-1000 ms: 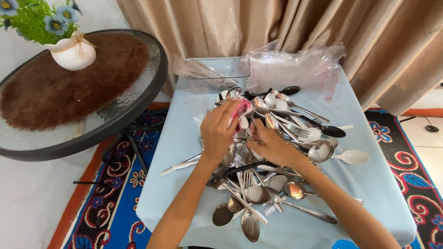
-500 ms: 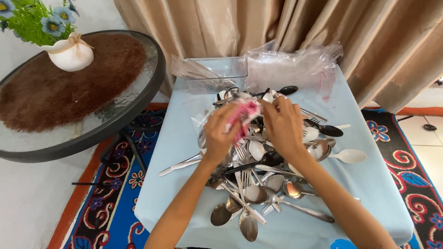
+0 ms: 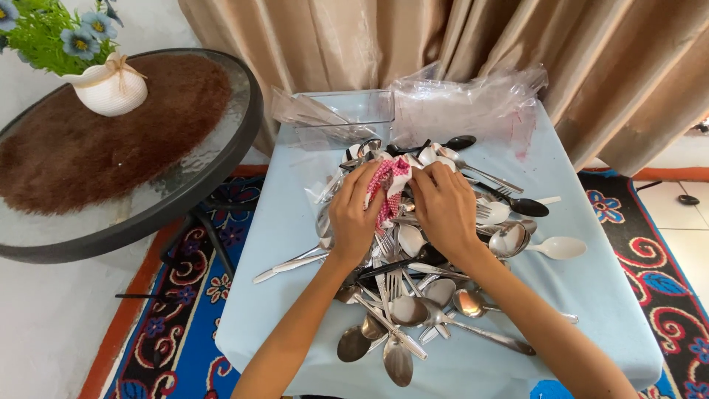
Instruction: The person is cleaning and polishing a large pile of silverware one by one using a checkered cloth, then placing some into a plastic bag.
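Two tables fill the view. One is a rectangular table (image 3: 295, 222) under a pale blue cloth; beside it, to its left, stands a round glass-topped table (image 3: 185, 199) bearing a brown round mat (image 3: 88, 140) and a white pot of blue flowers (image 3: 111, 87). Beige curtains (image 3: 443, 44) hang behind, and a patterned red and blue rug (image 3: 177, 332) lies on the floor. At the far edge of the blue cloth sit a clear plastic box (image 3: 347, 118) and crumpled clear plastic bags (image 3: 473, 107). A heap of metal spoons and forks (image 3: 413, 295) covers the middle of the cloth, with a white plastic spoon (image 3: 557, 247) at its right side and a black spoon (image 3: 528, 207) just above that. Over the heap, the left hand (image 3: 354, 218) and right hand (image 3: 445, 207) meet, fingers curled closed on a red and white checked cloth (image 3: 390, 185), which is bunched between them above the far part of the cutlery pile. Whether a utensil is wrapped inside the cloth cannot be told.
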